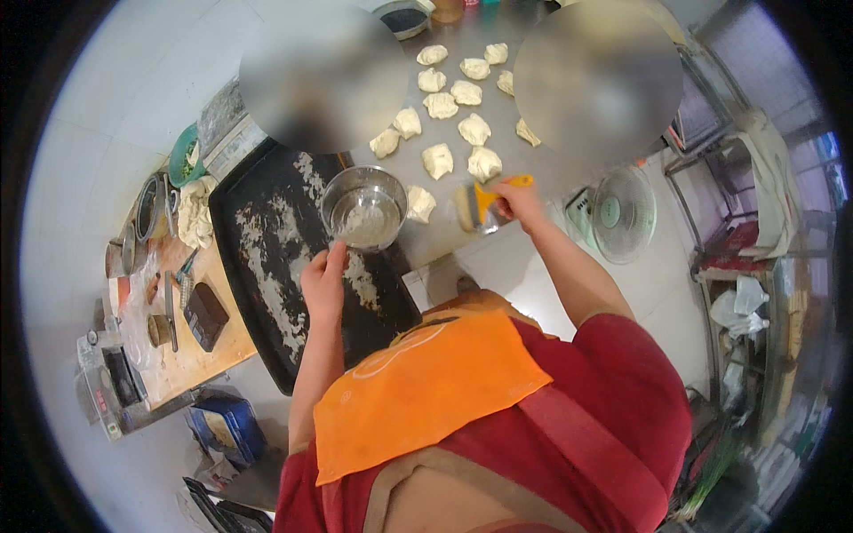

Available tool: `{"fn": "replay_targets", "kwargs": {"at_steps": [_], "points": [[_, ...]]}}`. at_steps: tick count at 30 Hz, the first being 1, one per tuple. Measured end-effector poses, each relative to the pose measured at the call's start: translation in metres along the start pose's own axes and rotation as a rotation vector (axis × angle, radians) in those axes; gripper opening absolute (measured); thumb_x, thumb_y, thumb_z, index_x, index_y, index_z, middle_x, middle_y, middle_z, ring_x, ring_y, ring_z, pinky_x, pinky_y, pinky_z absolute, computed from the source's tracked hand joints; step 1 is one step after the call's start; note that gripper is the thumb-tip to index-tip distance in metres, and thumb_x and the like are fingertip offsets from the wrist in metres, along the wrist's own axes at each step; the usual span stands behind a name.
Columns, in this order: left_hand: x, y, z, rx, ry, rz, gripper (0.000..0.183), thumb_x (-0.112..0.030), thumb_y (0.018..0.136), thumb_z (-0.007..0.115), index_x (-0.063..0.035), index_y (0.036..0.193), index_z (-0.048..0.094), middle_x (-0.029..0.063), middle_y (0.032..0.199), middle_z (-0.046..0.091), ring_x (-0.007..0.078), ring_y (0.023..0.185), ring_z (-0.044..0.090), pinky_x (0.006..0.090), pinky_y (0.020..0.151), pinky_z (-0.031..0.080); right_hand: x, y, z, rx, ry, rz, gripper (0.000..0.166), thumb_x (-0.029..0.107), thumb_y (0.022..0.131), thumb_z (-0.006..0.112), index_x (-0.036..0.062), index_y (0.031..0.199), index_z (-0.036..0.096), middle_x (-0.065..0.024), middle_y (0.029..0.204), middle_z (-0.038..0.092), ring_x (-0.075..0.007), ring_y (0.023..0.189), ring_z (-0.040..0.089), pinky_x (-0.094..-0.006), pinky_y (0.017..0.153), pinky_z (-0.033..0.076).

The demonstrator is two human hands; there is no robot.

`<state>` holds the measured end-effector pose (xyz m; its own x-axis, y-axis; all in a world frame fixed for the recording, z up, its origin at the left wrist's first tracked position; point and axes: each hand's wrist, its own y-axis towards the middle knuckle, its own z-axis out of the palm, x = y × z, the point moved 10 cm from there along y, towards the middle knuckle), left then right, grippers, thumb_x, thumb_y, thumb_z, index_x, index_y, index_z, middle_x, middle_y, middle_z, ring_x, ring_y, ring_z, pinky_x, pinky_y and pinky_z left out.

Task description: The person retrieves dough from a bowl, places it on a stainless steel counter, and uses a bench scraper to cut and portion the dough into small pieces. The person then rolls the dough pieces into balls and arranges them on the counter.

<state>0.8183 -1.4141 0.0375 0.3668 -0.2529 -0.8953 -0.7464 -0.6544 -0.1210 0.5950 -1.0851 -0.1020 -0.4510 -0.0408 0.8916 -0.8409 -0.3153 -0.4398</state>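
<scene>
My left hand [323, 283] grips the rim of a round stainless steel bowl [331, 200] with its thumb on the near edge. Clear liquid appears to be in the bowl, which is over the right side of a black baking tray [266, 200] with worn pale patches. A wide flat brush [481, 200] with a yellow handle and pale bristles is in my right hand [520, 205], close above the metal table [460, 233]. Several dough pieces [484, 164] lie spread on that table; one dough piece [420, 204] sits between bowl and brush.
A wooden worktop [200, 360] at left carries a dough lump [195, 213], a dark block [207, 316] and tools. A round electric fan [623, 214] stands on the floor at right, near a metal rack [696, 266]. Two blurred patches hide parts of the far side.
</scene>
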Motion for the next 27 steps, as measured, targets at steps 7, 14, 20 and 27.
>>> {"fn": "replay_targets", "kwargs": {"at_steps": [7,14,20,27], "points": [[0.009,-0.030,-0.011,-0.097,-0.181,-0.144,0.039,-0.032,0.090,0.065,0.0023,0.071,0.063,0.0032,0.068,0.060,0.0095,0.067,0.052,0.0252,0.064,0.040,0.088,0.055,-0.117,-0.355,-0.764,-0.162,0.019,0.020,0.075,0.065,0.0013,0.080,0.066,-0.0127,0.069,0.065,-0.0217,0.055,0.062,-0.0339,0.050,0.048],[0.000,-0.033,0.004,-0.105,-0.142,-0.145,0.037,-0.027,0.090,0.066,-0.0013,0.065,0.059,0.0019,0.068,0.060,0.0081,0.067,0.053,0.0244,0.065,0.040,0.152,0.144,-0.044,-0.425,-0.530,-0.511,0.029,0.025,0.075,0.061,-0.0020,0.084,0.067,-0.0244,0.085,0.067,-0.0393,0.084,0.065,-0.0436,0.074,0.051],[0.012,-0.053,-0.020,-0.154,-0.234,-0.080,0.039,-0.029,0.091,0.065,-0.0004,0.064,0.059,0.0004,0.065,0.059,0.0075,0.061,0.045,0.0254,0.058,0.035,0.103,0.119,-0.103,-0.574,-0.698,-0.339,0.025,0.021,0.074,0.067,-0.0019,0.084,0.064,-0.0136,0.071,0.065,-0.0252,0.060,0.064,-0.0373,0.055,0.051],[-0.053,-0.024,0.003,-0.018,0.556,0.013,0.036,-0.030,0.085,0.068,-0.0015,0.063,0.061,0.0056,0.054,0.055,0.0217,0.049,0.047,0.0290,0.062,0.041,0.158,0.012,-0.026,-0.202,-0.188,-0.215,0.016,0.019,0.079,0.069,0.0042,0.086,0.065,-0.0036,0.064,0.060,-0.0094,0.050,0.055,-0.0260,0.043,0.042]]}}
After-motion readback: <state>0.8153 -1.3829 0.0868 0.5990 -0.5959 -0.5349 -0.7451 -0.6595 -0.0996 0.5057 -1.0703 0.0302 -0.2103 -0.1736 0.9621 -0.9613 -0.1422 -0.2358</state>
